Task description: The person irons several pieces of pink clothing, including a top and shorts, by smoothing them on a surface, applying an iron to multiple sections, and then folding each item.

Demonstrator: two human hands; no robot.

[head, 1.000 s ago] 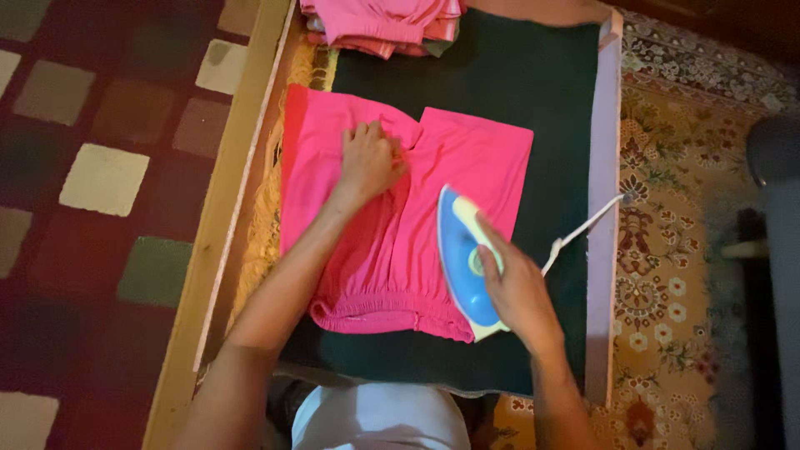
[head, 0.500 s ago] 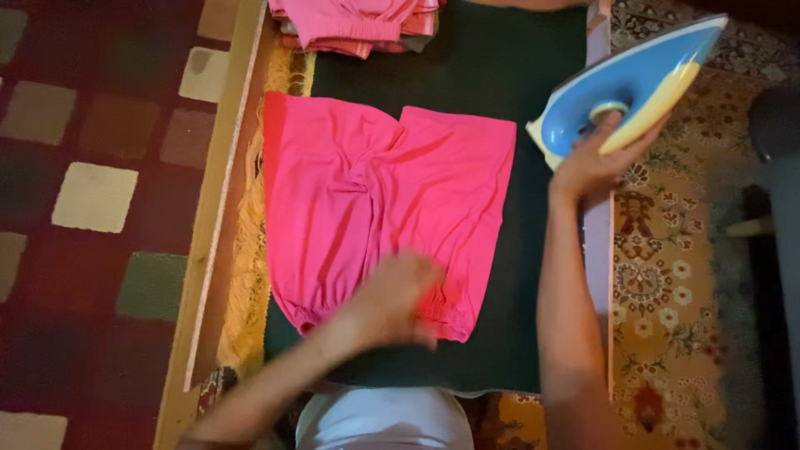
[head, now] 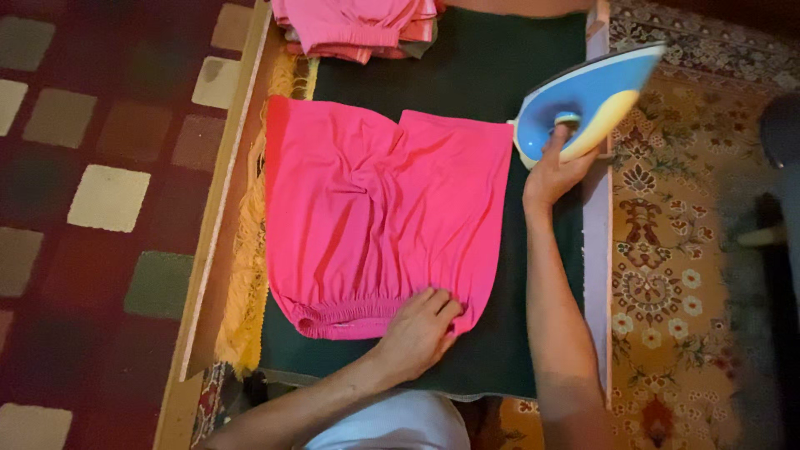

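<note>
My left hand (head: 417, 333) presses flat, fingers spread, on the gathered waistband of the pink shorts (head: 383, 217) at the tabletop's (head: 500, 350) six o'clock edge. My right hand (head: 554, 171) grips the blue iron (head: 587, 96), lifted at two o'clock, clear of the shorts.

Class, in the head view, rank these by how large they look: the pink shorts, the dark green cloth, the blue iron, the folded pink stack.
1. dark green cloth
2. pink shorts
3. blue iron and folded pink stack: unsure, since the stack is cut off by the frame and the iron is raised nearer the camera.
</note>
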